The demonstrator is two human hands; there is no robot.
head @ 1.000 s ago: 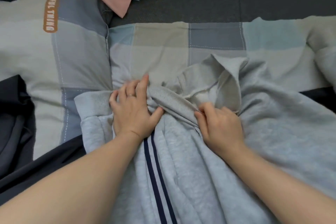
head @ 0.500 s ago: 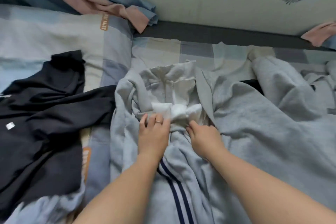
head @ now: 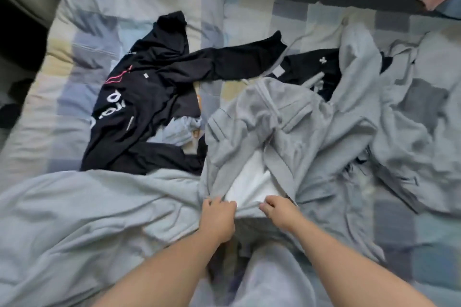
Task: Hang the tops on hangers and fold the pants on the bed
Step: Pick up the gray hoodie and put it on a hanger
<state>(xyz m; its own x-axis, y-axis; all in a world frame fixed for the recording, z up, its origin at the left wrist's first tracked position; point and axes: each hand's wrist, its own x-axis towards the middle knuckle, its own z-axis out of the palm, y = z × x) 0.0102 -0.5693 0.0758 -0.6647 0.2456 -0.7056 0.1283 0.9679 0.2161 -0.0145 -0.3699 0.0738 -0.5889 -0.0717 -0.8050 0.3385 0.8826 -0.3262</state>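
— Where are the light grey fleece sweatpants (head: 249, 119)?
— Crumpled mid-bed on the checked blue-and-cream sheet (head: 124, 7), beside the black long-sleeved top (head: 139, 97). Left hand (head: 218, 217) and right hand (head: 279, 212) each clutch their near edge, white lining (head: 249, 182) between.

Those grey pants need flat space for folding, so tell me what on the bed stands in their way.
Nothing blocks the grip: left hand and right hand both pinch the grey pants. On the bed, a black top sprawls beyond them to the left, and another black garment lies at their far edge.
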